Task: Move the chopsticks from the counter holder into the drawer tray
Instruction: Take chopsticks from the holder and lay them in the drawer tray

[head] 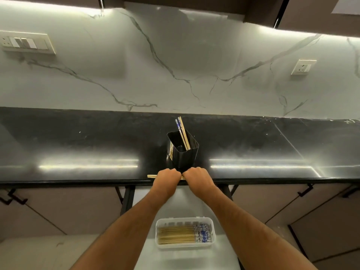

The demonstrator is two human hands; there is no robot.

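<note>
A black square holder (182, 152) stands on the dark counter (78, 145) with two chopsticks (182, 133) leaning in it, their tops blue and white. In front of the holder, near the counter's edge, my left hand (167, 177) and my right hand (196, 177) sit side by side, both curled round chopsticks held level; the wooden ends (152, 176) stick out to the left of my left hand. Below, a white tray (185, 220) in the open drawer holds several chopsticks (183, 233) lying side by side.
A marble backsplash rises behind the counter, with a switch plate (26, 42) at the left and a socket (303, 66) at the right. Cabinet doors with black handles (304, 190) flank the open drawer (224, 256).
</note>
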